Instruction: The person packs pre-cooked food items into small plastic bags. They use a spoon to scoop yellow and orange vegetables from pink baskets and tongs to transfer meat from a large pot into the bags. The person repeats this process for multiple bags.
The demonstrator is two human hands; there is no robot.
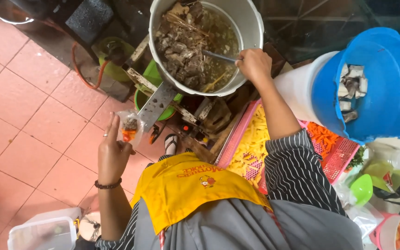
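Head view, looking down past a yellow apron [188, 183]. At far left, low in the frame, stands 1 white lidded container [47, 229] on the red tiled floor [28, 97]. Next comes the left hand [113, 150], raised with its fingers closed around the neck of 1 small clear plastic bag [129, 127]; the bag already holds some dark pieces and orange bits, and it looks only part filled, so by my reading the portion is begun, not finished. Behind it lies 1 green gas cylinder [112, 58] with an orange hose. At centre sits 1 big metal pot [204, 44] of brown broth and meat, well stocked, on a stand above a green basin [151, 78]. The right hand [254, 65] is clenched on the handle of 1 ladle [218, 56], whose bowl is sunk in the broth; nothing is lifted out yet. Below that arm is 1 pink tray [239, 134] of yellow strips, with orange shreds beside it. Farther right, 1 blue bucket [385, 92] holds pale chunks, 1 small green scoop [361, 189] lies below, and 1 pink cup [396, 231] sits at the corner.
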